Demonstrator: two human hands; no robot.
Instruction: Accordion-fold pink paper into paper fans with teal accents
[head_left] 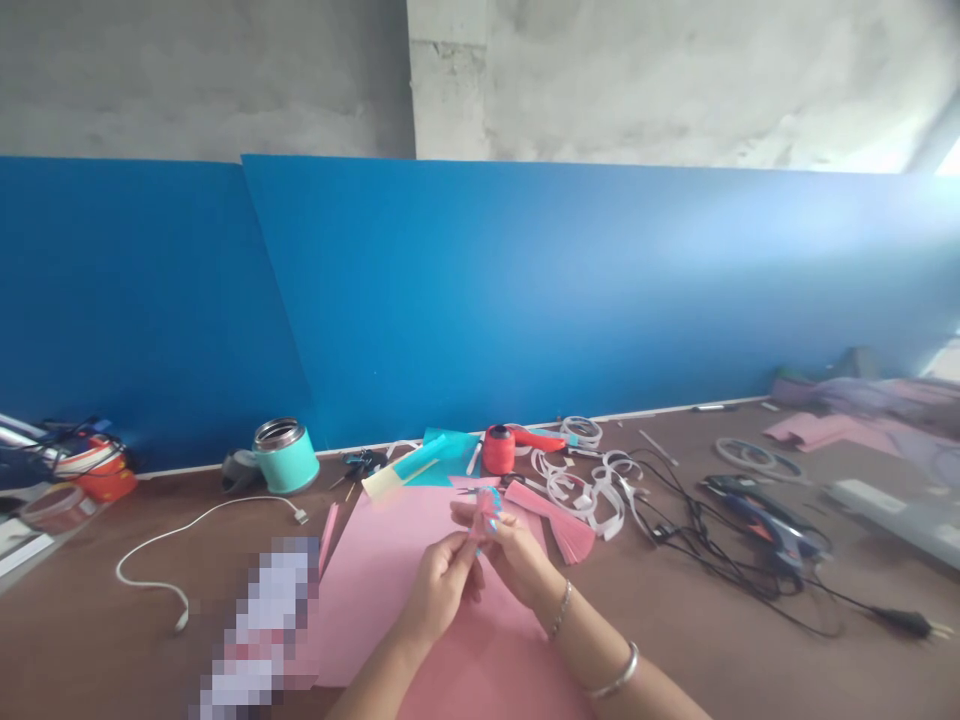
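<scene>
Both my hands meet over a large pink sheet [375, 570] lying on the table. My left hand [439, 585] is closed, its thumb and fingers pinching a small gathered pink piece [486, 508] with light blue bits at its top. From the other side, my right hand [517, 560] grips the same piece, with a chain bracelet and a bangle on that wrist. The piece looks like thin paper, but its exact shape is partly hidden by my fingers. Just beyond the hands lies a fringed pink paper strip [559, 522], fanned out at one end.
Behind the sheet are teal paper [454, 455], a red tool [499, 450] and curled white strips [592, 490]. At right lie a dark corded tool [765, 520] and a white power strip [900, 515]. A turquoise mug [286, 462] and white USB cable [150, 545] are left. A blue panel [525, 290] stands behind.
</scene>
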